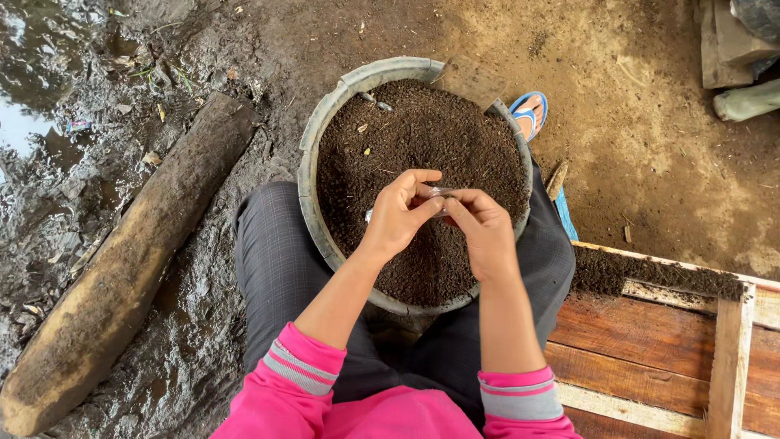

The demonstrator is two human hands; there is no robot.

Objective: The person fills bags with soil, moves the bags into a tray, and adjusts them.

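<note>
fingers [431,203] of both hands pinch a small clear plastic bag [439,193] at its mouth | left hand [398,215], right hand [485,232] | bag looks light, limp, slippery; grip the rim | held above soil-filled basin [313,154] | far: blue sandal [530,114]

Outdoor rural yard, gardening or nursery work spot.
Muddy ground with puddles [32,73], a worn log [122,268], soil-filled basin [321,130], rough plank platform [650,349] dusted with soil.
</note>
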